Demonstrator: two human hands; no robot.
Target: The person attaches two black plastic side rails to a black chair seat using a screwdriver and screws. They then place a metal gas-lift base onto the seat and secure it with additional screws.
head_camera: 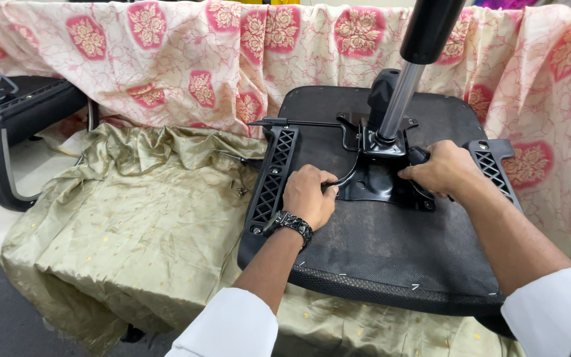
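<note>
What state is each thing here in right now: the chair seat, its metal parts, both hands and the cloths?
Black office chair seat: upside down on the table.
Black metal mechanism plate: lying against the seat's underside.
Silver gas cylinder: standing up from the plate, tilted.
Thin black lever rod: sticking out sideways.
Left hand: closed on a curved black wire.
Right hand: closed on a black knob.
Olive-gold cloth: spread, wrinkled.
Pink floral cloth: draped behind.
</note>
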